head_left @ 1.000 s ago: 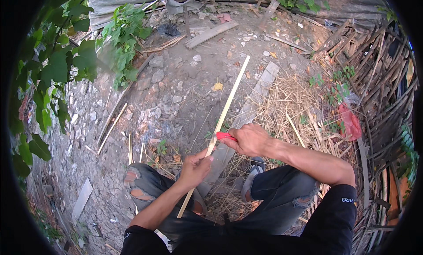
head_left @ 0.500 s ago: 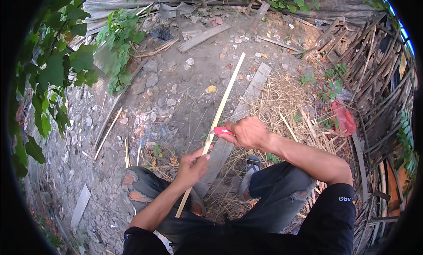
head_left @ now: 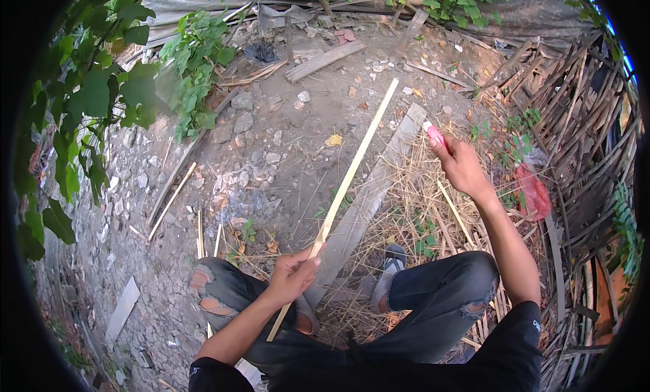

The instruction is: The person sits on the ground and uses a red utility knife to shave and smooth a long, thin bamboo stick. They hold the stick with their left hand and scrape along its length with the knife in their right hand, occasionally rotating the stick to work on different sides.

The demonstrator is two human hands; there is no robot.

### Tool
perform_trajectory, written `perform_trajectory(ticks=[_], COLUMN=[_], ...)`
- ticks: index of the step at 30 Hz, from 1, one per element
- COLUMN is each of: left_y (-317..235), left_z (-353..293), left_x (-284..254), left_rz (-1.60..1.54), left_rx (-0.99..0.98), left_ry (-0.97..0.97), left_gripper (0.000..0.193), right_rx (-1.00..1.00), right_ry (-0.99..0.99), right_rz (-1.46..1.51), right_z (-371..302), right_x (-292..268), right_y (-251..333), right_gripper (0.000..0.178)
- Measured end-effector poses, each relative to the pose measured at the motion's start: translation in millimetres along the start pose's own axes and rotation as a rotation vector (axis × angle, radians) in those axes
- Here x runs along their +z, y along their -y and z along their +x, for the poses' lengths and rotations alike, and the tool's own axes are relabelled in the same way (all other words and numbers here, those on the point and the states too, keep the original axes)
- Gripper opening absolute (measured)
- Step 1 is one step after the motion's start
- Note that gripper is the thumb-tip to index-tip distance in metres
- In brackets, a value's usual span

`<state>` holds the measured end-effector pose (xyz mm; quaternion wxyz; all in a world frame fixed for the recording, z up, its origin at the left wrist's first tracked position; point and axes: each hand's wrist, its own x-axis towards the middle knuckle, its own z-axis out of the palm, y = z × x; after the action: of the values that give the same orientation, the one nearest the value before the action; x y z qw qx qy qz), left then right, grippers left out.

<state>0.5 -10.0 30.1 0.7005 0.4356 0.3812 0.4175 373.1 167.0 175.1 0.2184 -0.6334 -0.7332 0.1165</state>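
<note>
A long, pale bamboo strip [head_left: 361, 160] slants up and away from between my legs. My left hand [head_left: 292, 277] is closed around its lower part. Out to the right, my right hand [head_left: 464, 167] grips a red utility knife [head_left: 435, 134], its tip pointing up and left. The knife is apart from the strip. Beneath the strip, a grey wooden plank [head_left: 362, 206] lies on the ground between my feet.
Thin shavings [head_left: 430, 165] cover the ground right of the plank. A red plastic bag [head_left: 533, 192] lies beside a large pile of sticks [head_left: 575, 121]. Leafy vines [head_left: 95, 94] hang at upper left. Stones [head_left: 244, 123] and a loose board [head_left: 325, 60] lie farther off.
My right hand has swung up and right with the knife, away from the strip. The left hand keeps its hold, and the strip's far end has shifted slightly right.
</note>
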Motion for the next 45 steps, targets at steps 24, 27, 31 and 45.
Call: perform_trajectory(ticks=[24,27,31,45], left_y=[-5,0,-6,-7], left_z=[-5,-6,3,0], left_x=[3,1,13,5], left_rz=[-0.004,-0.005,0.048,0.032], left_rx=[-0.155,-0.13,-0.148,-0.107], left_ry=[0.03,0.098,0.068,0.008], left_gripper=[0.044,0.043,0.042,0.039], right_rx=[-0.068,0.005,0.02,-0.281], right_ry=[0.425,0.294,0.174,0.496], right_rz=[-0.042,-0.05,-0.094,0.117], right_z=[-6,10,12,-80], right_x=[90,77,78,89], right_y=[53,16,7,102], right_gripper=[0.07,0.071,0.071,0.059])
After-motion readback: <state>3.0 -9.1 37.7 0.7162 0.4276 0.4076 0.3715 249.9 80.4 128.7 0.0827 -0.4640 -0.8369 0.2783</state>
